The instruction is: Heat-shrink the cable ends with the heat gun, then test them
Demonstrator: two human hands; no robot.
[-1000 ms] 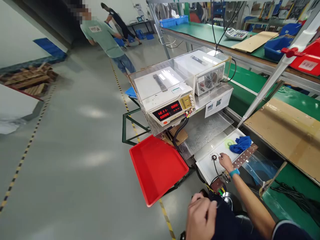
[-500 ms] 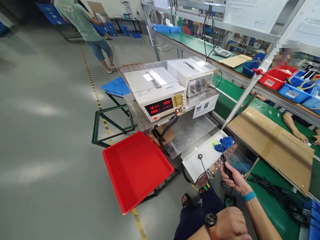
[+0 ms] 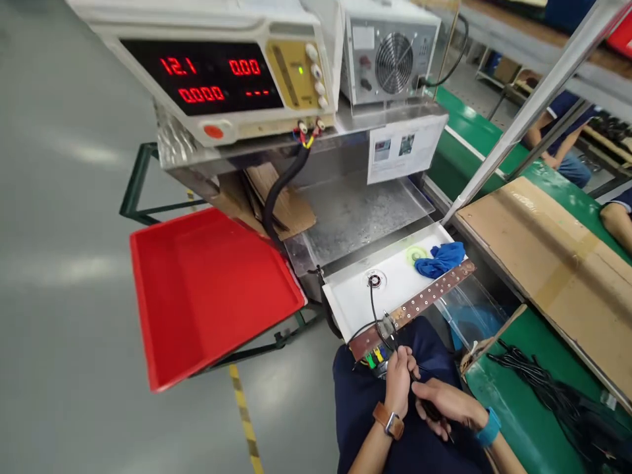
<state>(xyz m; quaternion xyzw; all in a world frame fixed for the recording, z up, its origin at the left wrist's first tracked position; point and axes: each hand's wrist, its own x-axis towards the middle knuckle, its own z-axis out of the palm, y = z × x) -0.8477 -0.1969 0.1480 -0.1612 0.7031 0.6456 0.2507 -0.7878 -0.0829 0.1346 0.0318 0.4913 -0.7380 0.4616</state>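
low in the middle of the frame, both hands meet over the person's lap, just below the edge of a white tray (image 3: 355, 303). the left hand (image 3: 399, 375), a watch (image 3: 390, 421) on its wrist, has fingers curled together around a thin black wire (image 3: 374, 309) – pinching it close to where it passes a brown strip (image 3: 419, 306) full of small holes. the wire runs up from the hands to a small round part (image 3: 374, 281) sitting on the tray, so the grip near the strip likely keeps that end steady. the right hand (image 3: 444, 403), wearing a blue band (image 3: 488, 429), lies palm-down just beside the left, fingers pressed together on something dark; what it is cannot be made out. both forearms come in from the bottom edge, wrists bent inward so the fingertips nearly touch.

a blue cloth (image 3: 441, 259) rests on the tray's far corner – within reach but clear of the wire. a red tray (image 3: 207, 289) sits at centre left, and a power supply (image 3: 217, 72) with red digits fills the upper left.
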